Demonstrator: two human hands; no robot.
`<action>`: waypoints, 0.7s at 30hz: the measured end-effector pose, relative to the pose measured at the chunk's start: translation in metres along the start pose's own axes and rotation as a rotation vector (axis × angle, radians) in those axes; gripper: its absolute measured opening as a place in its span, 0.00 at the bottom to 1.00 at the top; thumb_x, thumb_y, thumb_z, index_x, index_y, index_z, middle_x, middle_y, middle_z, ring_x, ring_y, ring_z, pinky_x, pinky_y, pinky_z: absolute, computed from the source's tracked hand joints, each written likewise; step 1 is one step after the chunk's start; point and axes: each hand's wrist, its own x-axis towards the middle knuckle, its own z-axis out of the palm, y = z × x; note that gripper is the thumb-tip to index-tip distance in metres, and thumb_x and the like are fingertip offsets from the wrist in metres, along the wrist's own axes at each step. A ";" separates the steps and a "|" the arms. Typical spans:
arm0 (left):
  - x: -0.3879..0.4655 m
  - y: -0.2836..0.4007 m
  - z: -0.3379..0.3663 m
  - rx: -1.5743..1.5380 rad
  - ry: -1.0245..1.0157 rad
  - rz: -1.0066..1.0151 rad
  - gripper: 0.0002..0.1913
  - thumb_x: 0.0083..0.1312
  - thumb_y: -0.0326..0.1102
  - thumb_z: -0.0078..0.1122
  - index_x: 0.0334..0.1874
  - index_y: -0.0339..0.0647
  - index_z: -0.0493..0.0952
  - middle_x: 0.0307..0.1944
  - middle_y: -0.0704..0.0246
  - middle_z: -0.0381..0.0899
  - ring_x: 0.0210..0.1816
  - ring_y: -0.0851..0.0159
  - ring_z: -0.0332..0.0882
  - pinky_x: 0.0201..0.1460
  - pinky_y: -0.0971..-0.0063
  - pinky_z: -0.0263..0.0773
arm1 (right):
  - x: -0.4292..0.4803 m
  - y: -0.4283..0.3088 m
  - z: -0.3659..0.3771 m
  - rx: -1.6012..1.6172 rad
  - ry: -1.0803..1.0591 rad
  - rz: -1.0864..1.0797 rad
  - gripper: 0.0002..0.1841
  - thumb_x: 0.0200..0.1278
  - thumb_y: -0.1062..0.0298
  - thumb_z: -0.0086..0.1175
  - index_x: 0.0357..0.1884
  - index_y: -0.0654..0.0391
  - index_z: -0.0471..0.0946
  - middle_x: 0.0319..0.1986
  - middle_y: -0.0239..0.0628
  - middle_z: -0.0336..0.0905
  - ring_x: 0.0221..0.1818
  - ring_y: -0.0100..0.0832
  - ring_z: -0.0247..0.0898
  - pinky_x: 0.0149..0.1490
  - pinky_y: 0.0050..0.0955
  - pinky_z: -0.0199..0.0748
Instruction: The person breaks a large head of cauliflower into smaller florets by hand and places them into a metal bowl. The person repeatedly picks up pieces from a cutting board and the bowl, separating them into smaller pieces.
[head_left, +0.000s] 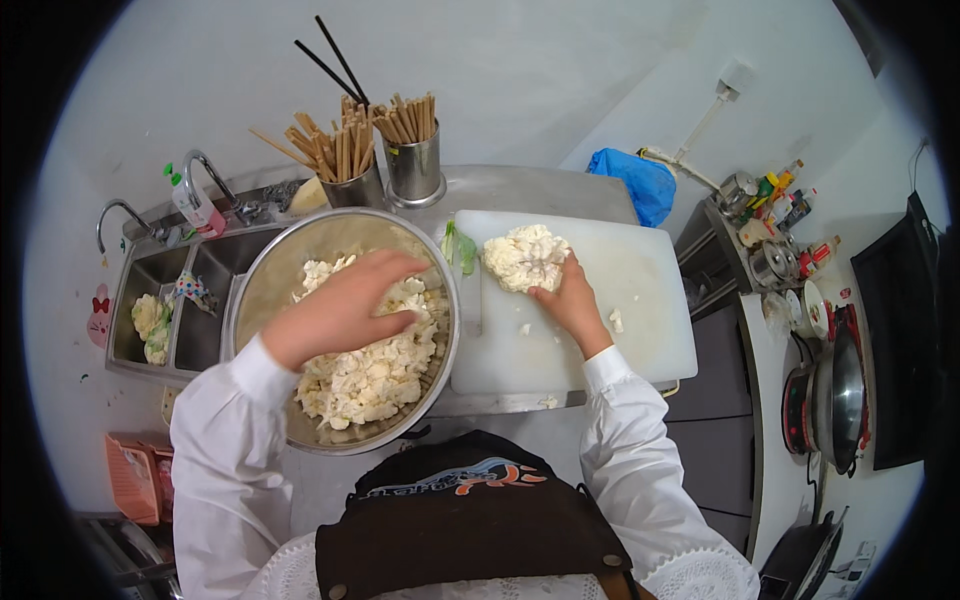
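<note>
My left hand (352, 304) is over a large metal bowl (255, 255), its fingers apart and nothing visible in its grasp. Many broken cauliflower florets (367, 379) fill much of the bowl, partly hidden beneath that hand. On the white cutting board (645, 322) to the right, my right hand (574, 300) grips a cauliflower head (525, 259) by its right side, thumb below and fingers along the edge. Small cauliflower crumbs (616, 321) lie scattered on the board. Green leaf pieces (459, 247) rest between the bowl and the board's left edge.
Two metal holders (415, 165) with wooden chopsticks stand behind the bowl. At left, a double sink (142, 289) contains another piece of cauliflower (153, 326). A blue plastic bag (634, 184) sits past the board's back right corner. Farther right, a wok (840, 390) stands near several bottles.
</note>
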 end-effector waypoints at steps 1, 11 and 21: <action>0.024 0.005 0.007 0.033 -0.006 0.118 0.29 0.59 0.37 0.62 0.63 0.40 0.65 0.60 0.57 0.68 0.62 0.52 0.65 0.65 0.64 0.61 | 0.000 0.004 0.002 0.011 0.016 0.003 0.45 0.49 0.56 0.66 0.64 0.70 0.57 0.54 0.60 0.70 0.56 0.51 0.69 0.59 0.38 0.68; 0.185 0.027 0.113 0.308 -0.066 -0.025 0.45 0.45 0.46 0.72 0.67 0.46 0.62 0.58 0.56 0.67 0.63 0.47 0.60 0.58 0.57 0.66 | 0.010 -0.005 -0.055 -0.103 -0.206 0.134 0.42 0.52 0.43 0.62 0.61 0.63 0.63 0.46 0.54 0.76 0.45 0.48 0.76 0.42 0.40 0.74; 0.202 0.006 0.110 0.062 -0.418 0.133 0.39 0.43 0.38 0.74 0.63 0.51 0.69 0.51 0.63 0.74 0.54 0.49 0.66 0.59 0.61 0.65 | 0.026 0.028 -0.063 0.197 -0.263 -0.369 0.25 0.55 0.42 0.60 0.39 0.56 0.75 0.24 0.39 0.75 0.28 0.40 0.75 0.36 0.37 0.72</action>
